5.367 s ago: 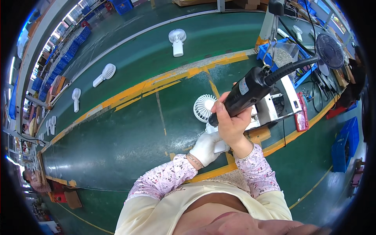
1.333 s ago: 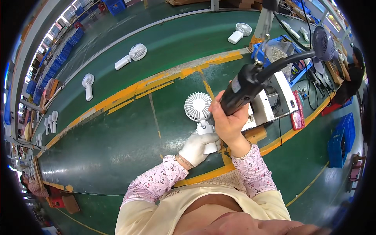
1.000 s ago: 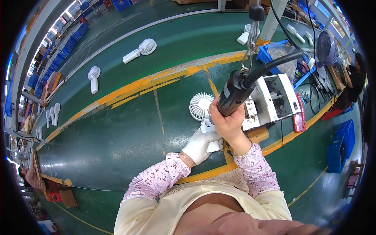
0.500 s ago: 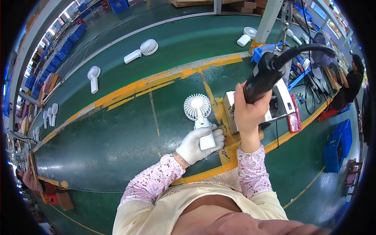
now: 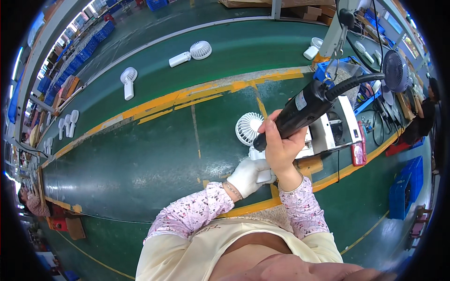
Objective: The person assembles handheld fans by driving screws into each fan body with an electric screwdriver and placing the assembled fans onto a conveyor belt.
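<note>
A white handheld fan (image 5: 248, 129) lies face up on the green work surface, its round slatted head pointing away from me. My left hand (image 5: 247, 179), in a white glove, is closed around the fan's handle. My bare right hand (image 5: 284, 151) grips a black electric screwdriver (image 5: 304, 108) that slants down to the left. The screwdriver's nose is over the fan's neck, where the handle joins the head. My right hand covers part of the handle, and I cannot tell whether the bit touches the fan.
Right of my hand stands a white box-shaped device (image 5: 344, 124) with an open side. Beyond it are a blue bin (image 5: 349, 68) and a dark fan (image 5: 396, 70). Several white fans, one being a tilted fan (image 5: 200, 50), lie along the far green belt (image 5: 253, 49). A person (image 5: 424, 114) is at far right.
My right hand has lowered the screwdriver and tilted it leftward, bringing its nose from beside the fan to over its neck. The whole view has shifted slightly.
</note>
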